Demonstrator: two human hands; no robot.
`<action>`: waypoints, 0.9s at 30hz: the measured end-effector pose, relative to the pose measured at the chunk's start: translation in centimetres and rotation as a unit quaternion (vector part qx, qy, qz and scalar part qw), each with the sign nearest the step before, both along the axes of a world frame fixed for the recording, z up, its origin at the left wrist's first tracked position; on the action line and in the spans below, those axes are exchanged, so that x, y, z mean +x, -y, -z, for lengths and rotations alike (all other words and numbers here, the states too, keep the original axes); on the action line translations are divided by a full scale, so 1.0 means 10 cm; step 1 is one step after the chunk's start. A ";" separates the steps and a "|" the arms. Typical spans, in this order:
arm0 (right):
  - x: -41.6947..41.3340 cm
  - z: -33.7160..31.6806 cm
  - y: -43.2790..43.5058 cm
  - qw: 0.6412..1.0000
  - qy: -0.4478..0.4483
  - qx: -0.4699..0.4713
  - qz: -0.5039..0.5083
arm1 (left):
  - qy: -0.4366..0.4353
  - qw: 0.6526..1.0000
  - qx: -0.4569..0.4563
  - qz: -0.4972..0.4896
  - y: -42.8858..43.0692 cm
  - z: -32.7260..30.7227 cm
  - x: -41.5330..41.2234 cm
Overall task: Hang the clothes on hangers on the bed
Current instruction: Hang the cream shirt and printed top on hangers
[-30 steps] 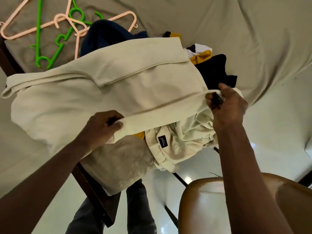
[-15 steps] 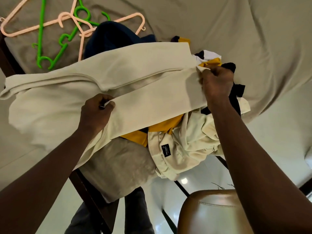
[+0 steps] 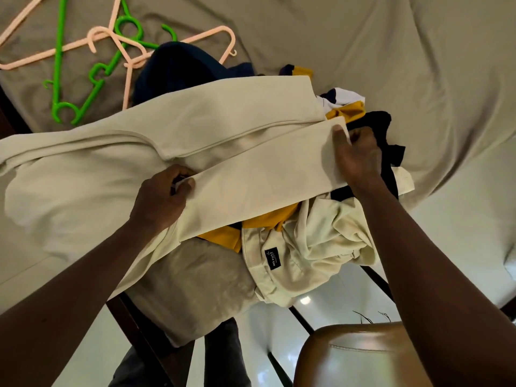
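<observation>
- Left hand point(image 3: 162, 199) pinches the near end of a long cream fold, thumb on top, fingers curled under the cloth.
- Right hand point(image 3: 360, 157) grips the other end of that fold, fingers curled round the edge, one fingertip showing over the top.
- Between them the cream trousers point(image 3: 251, 177) stretch in a flat band across the pile of clothes point(image 3: 382, 121) at the edge of the bed point(image 3: 405, 57). I take them for trousers from the waistband and its dark label point(image 3: 271, 259), bunched below and hanging off the mattress.
- To do this well, I'd say: hold both ends level and taut, lay the edges one on the other, and lift that bunched waistband onto the bed before a hanger comes in.
- Hangers lie well apart from both hands. Pink hangers point(image 3: 212, 37) and green hangers point(image 3: 58, 65) are tangled on the far side of the sheet, just beyond a navy garment point(image 3: 181, 71). One will need teasing free of the rest.
- Cloth looks thick, matte and plain, pale cream, with a stitched seam along the upper layer and soft wrinkles on the left where it slumps.
- Yellow, white and black pieces peek out from under it.
- Brown chair point(image 3: 363, 356) sits close under the right arm, so room is tight.
</observation>
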State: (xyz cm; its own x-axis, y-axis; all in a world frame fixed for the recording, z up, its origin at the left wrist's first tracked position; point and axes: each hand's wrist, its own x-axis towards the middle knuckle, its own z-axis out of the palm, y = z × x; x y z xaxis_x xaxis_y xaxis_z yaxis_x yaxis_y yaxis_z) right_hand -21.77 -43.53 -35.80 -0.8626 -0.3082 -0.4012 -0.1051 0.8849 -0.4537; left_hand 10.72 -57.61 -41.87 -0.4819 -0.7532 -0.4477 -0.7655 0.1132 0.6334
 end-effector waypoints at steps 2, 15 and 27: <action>-0.03 0.04 -0.03 0.997 -0.033 0.043 -0.048 | 0.002 1.000 0.008 -0.011 -0.03 0.04 0.00; -0.22 0.03 0.24 0.908 -0.227 0.084 -0.343 | 0.089 0.944 -0.306 0.081 0.08 -0.16 -0.14; -0.43 -0.01 0.40 0.807 -0.279 0.098 -0.511 | 0.013 0.934 -0.318 0.165 0.37 -0.19 -0.13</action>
State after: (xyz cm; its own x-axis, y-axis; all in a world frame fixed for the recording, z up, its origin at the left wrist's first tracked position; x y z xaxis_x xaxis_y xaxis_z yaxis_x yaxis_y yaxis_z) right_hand -26.10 -47.56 -35.74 -0.2619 -0.9507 -0.1662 -0.9650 0.2563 0.0551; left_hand 9.44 -61.35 -39.94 -0.7303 -0.6827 0.0242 -0.6363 0.6928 0.3393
